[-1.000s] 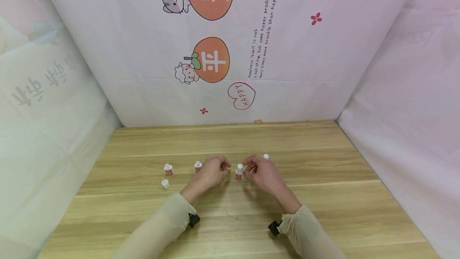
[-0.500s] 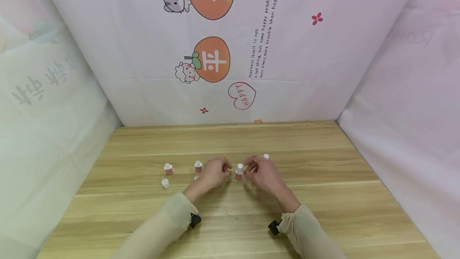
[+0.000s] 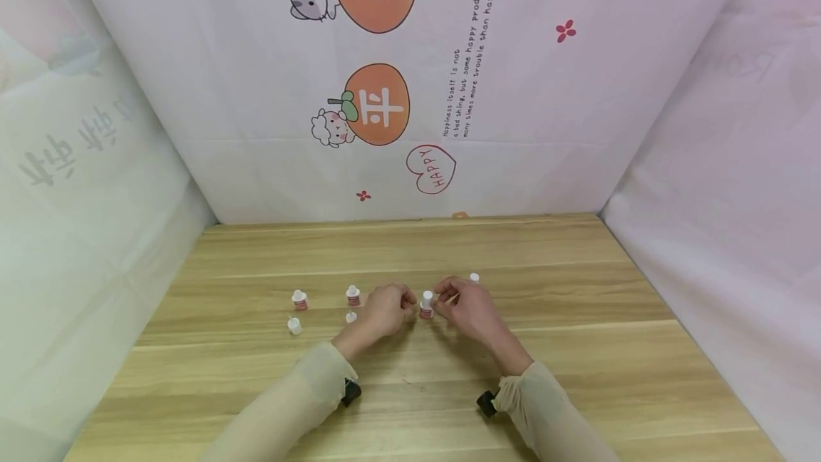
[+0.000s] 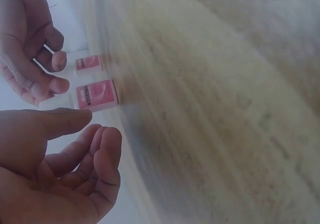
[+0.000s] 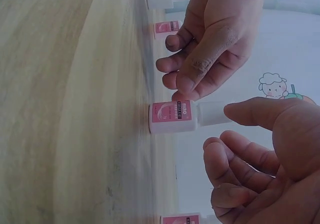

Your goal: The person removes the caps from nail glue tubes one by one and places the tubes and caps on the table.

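Observation:
A small white bottle with a pink label and a tall white cap [image 3: 426,306] stands upright on the table between the hands. Just left of it is the left hand [image 3: 383,310], fingers loosely bent and holding nothing. On the other side, the right hand [image 3: 470,306] has its thumb and fingers apart around the cap's height. In the right wrist view, the right thumb [image 5: 255,111] lies at the cap's end; whether it touches is unclear. Another capped bottle [image 3: 474,279] stands behind the right hand, mostly hidden.
Two uncapped bottles [image 3: 300,301] stand at the left on the wooden table [image 3: 410,412]. In front of each sits a removed white cap [image 3: 294,326] with a thin stem pointing up. Printed white cloth [image 3: 513,162] encloses the table at the back and sides.
The left hand has shifted slightly right, closer to the middle bottle, uncovering the second loose cap. The right hand stays almost still, and the middle bottle has not moved.

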A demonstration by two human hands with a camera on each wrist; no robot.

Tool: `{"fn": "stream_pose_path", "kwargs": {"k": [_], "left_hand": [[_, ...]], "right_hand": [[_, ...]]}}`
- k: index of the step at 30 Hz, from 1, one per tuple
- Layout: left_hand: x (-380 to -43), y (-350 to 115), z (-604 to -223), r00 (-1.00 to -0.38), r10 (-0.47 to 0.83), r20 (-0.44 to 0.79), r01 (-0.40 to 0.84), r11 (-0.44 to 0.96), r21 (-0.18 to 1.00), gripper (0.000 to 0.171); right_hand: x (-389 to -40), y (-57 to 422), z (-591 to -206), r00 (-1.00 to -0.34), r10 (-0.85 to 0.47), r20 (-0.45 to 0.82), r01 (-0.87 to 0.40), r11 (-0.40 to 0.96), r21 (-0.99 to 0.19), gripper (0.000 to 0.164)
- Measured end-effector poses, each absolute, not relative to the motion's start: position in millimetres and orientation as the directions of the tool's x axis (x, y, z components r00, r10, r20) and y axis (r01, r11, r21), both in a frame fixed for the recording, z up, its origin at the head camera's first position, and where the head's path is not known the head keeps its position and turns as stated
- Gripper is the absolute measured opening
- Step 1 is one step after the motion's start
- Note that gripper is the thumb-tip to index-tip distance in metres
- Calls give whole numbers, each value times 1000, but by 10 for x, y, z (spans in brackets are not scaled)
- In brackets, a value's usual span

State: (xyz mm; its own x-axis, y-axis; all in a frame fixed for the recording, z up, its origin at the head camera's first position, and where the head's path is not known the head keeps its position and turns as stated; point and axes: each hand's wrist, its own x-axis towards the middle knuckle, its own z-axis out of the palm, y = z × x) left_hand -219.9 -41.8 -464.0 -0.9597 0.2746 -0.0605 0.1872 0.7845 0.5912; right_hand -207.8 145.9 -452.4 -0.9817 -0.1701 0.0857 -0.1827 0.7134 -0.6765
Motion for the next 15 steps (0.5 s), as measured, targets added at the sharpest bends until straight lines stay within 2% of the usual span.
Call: {"fn": "stream_pose_path", "kwargs": {"k": [15], "left_hand": [[-2228, -360, -4683, -954, 288, -86, 176, 767, 618, 9]], "right_hand": [[-2101, 1421, -4521, -980, -178, 85, -188, 714, -674, 12]]}}
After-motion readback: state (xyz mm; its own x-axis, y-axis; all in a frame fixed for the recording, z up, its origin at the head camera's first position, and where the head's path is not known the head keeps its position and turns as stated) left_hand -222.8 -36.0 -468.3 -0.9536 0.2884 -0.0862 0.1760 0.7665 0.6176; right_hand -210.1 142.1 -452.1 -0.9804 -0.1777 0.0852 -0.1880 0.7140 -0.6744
